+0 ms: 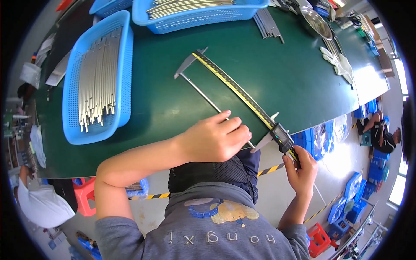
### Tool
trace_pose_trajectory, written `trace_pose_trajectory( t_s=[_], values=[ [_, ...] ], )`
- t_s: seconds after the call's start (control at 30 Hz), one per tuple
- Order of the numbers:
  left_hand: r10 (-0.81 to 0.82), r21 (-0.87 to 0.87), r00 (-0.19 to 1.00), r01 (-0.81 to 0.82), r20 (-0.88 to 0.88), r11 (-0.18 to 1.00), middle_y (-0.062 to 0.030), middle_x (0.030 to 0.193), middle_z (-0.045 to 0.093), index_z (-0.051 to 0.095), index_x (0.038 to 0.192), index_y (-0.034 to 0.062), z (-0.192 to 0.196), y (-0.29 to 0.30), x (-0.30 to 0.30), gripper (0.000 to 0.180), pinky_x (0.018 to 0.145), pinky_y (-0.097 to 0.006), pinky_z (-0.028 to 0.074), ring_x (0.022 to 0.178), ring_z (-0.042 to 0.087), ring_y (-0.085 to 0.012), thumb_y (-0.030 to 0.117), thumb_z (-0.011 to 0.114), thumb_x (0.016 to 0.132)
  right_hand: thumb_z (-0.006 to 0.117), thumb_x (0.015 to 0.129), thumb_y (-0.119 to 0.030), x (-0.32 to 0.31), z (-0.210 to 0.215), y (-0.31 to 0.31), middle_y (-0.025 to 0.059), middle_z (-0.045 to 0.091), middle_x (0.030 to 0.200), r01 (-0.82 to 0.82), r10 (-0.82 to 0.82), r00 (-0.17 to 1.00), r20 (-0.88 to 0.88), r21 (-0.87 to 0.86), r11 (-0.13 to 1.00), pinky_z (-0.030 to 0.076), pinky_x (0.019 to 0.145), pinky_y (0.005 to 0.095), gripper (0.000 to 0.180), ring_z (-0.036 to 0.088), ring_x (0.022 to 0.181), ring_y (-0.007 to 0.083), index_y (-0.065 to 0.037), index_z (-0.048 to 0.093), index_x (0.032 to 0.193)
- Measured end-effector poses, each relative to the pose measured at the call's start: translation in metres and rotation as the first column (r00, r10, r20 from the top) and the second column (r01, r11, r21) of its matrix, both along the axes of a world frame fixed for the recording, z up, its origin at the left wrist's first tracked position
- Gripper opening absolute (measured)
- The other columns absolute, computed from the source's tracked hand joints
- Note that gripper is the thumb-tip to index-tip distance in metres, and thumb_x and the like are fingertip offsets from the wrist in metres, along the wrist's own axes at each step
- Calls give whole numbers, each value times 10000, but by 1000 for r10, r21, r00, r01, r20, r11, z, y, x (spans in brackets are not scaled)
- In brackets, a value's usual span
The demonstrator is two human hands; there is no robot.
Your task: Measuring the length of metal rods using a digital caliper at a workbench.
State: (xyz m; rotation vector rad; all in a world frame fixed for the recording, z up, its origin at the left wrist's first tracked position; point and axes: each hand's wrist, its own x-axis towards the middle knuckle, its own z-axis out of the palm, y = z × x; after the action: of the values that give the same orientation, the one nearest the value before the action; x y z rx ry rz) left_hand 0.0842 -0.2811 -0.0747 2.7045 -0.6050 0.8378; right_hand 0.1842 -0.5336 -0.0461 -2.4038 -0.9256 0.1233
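A long digital caliper [234, 88] with a yellow-edged scale lies slanting over the green table. My right hand [302, 171] is closed on its near end, by the slider with the small display [281, 135]. Between the jaws runs a thin metal rod [201, 93], parallel to the beam. My left hand [216, 138] is closed around the rod towards its near end, fingers bent over it. The far end of the rod is at the fixed jaw [186, 65], and its near end is by the sliding jaw [262, 142]. Exact contact at the jaws I cannot tell.
A blue basket [126, 78] of metal rods stands at the left, another [195, 25] at the back. Several loose rods [268, 24], a metal bowl [315, 22] and white gloves [338, 63] lie back right. The green table [160, 108] ends near my body. Other people sit further off.
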Motion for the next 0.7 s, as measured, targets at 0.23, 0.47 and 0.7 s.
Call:
trace_pose_trajectory(
  t_s=[0.23,0.47,0.7],
  values=[
    [18,-22,1000,-17,12,1000,-13,844,575,676,880,63,-2,-1,-2,190,771,-359,517,802,574,-165,137,696,706,726,741,-169,1,0,2,75,596,695,6,-6,1000,-4,-12,1000,410,463,248,261,520,481,146,-24,605,922],
    [14,-25,1000,-14,-15,1000,-11,848,577,677,877,66,-2,1,0,188,761,-356,517,801,573,-166,136,696,704,731,741,-174,2,0,5,84,592,691,-5,6,1000,17,-26,1000,406,460,263,265,517,473,165,-17,598,907],
    [18,-27,999,-17,35,999,-10,815,546,656,834,63,-2,-1,-1,150,743,-358,511,770,544,-166,148,674,712,745,709,-176,2,-5,3,80,588,670,12,-8,997,72,-46,999,398,451,269,286,505,453,164,-15,594,889]
  ],
)
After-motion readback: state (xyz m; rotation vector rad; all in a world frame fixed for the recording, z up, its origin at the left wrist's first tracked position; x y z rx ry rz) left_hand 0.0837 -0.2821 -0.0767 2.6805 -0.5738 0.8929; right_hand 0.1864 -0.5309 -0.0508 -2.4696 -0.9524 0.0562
